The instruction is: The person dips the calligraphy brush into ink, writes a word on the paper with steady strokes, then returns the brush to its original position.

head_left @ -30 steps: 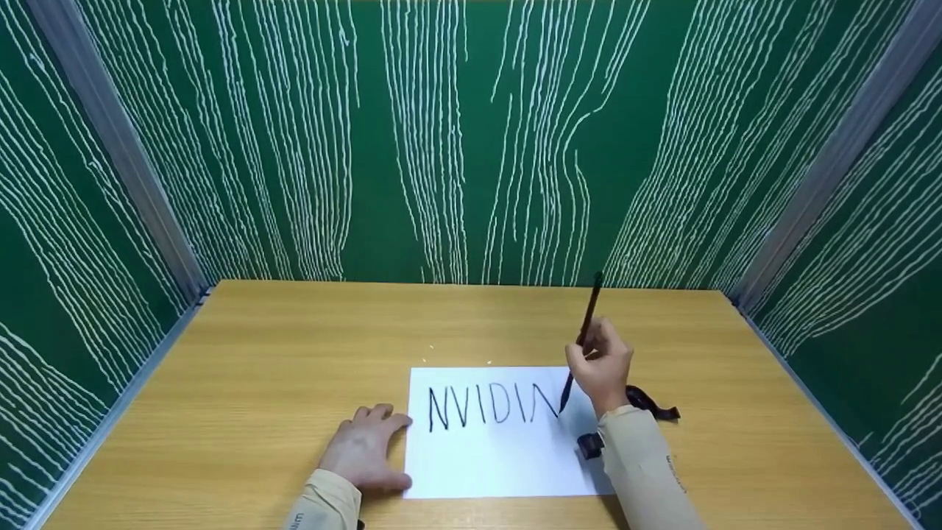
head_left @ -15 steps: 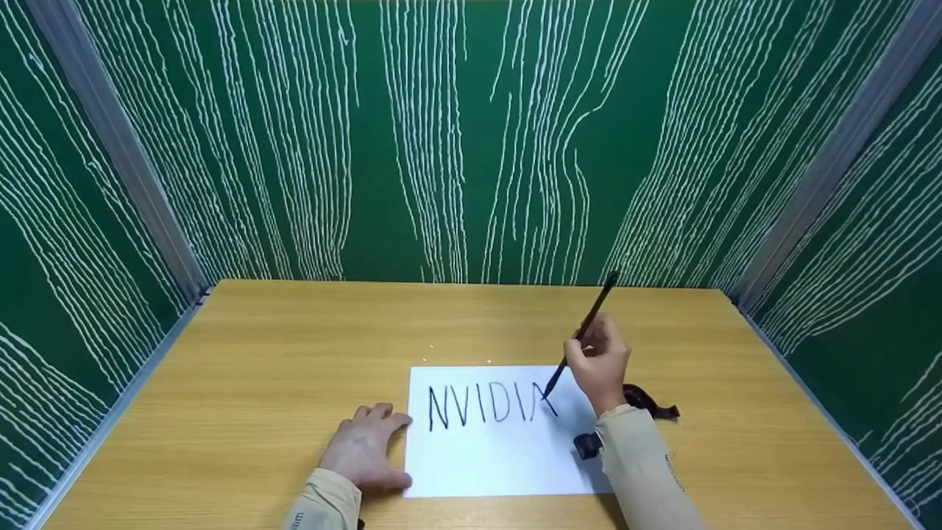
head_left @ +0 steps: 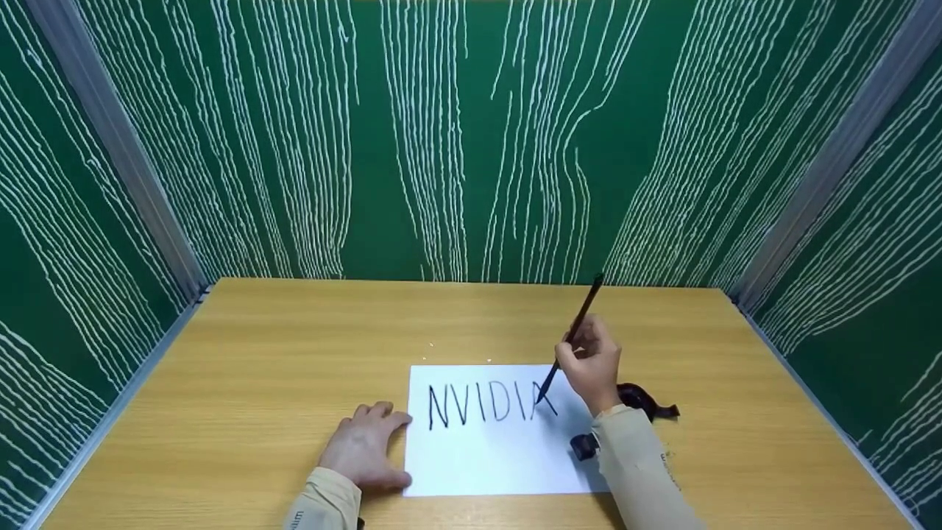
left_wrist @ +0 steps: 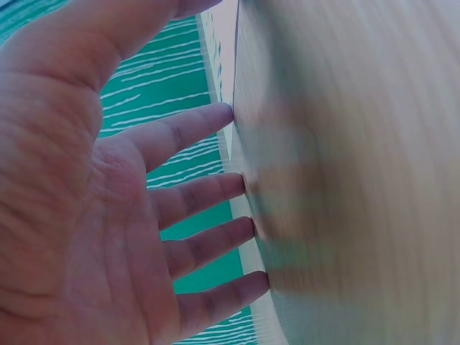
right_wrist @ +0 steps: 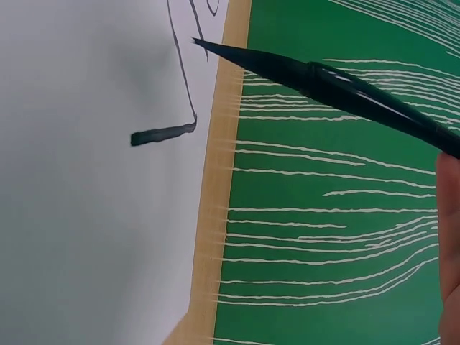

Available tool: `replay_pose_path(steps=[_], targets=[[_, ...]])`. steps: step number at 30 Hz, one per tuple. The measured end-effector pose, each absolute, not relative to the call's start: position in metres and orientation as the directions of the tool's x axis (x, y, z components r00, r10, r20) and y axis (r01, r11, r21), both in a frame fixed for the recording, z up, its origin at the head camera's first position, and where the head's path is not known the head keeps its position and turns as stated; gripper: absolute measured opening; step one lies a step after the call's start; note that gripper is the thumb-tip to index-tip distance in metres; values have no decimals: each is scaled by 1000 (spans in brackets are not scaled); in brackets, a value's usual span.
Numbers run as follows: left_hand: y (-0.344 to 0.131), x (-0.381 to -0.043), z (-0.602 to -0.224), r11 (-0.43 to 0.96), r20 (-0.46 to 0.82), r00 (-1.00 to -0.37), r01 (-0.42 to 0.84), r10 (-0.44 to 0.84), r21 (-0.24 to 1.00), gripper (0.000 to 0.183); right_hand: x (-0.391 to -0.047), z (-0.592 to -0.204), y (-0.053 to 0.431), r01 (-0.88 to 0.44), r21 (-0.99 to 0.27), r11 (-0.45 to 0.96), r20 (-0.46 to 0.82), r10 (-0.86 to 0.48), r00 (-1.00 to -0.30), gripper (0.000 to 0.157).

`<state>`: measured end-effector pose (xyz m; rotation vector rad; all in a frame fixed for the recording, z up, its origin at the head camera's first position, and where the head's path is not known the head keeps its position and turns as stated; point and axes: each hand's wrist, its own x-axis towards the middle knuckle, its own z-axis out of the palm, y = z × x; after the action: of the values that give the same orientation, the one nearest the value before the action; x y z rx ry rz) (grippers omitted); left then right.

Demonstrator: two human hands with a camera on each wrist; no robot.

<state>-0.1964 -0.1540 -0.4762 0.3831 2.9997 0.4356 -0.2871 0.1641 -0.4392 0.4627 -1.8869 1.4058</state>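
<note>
In the head view, my right hand (head_left: 592, 364) holds a slim black brush (head_left: 578, 320) between thumb and fingers, its shaft leaning up and to the right. The brush tip is over the last letter on a white sheet of paper (head_left: 486, 464); whether it touches is unclear. Dark handwritten letters (head_left: 478, 405) on the sheet read "NVIDIA". In the right wrist view, the brush (right_wrist: 309, 79) tapers to a fine dark point beside a thin stroke that ends in a thick one. My left hand (head_left: 368, 445) lies spread at the sheet's left edge, fingertips (left_wrist: 248, 284) resting on the table.
A black object with a short tail (head_left: 644, 401) lies right of the sheet, partly hidden by my right wrist. Small white specks (head_left: 489, 361) dot the wooden table (head_left: 294, 331) beyond the paper. Green walls (head_left: 486, 147) with white wavy lines enclose the table.
The brush tip has gone from the foot of the last letter's right stroke up and left, into the middle of that letter. The left hand has stayed in place.
</note>
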Motion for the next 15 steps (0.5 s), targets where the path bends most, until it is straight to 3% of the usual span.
replay_pose_path(steps=[15], targets=[[-155,-196,-477,921,-38,-967,227,252,318,84,-285,-441,161,-666,-660,348,731,92,-676,22]])
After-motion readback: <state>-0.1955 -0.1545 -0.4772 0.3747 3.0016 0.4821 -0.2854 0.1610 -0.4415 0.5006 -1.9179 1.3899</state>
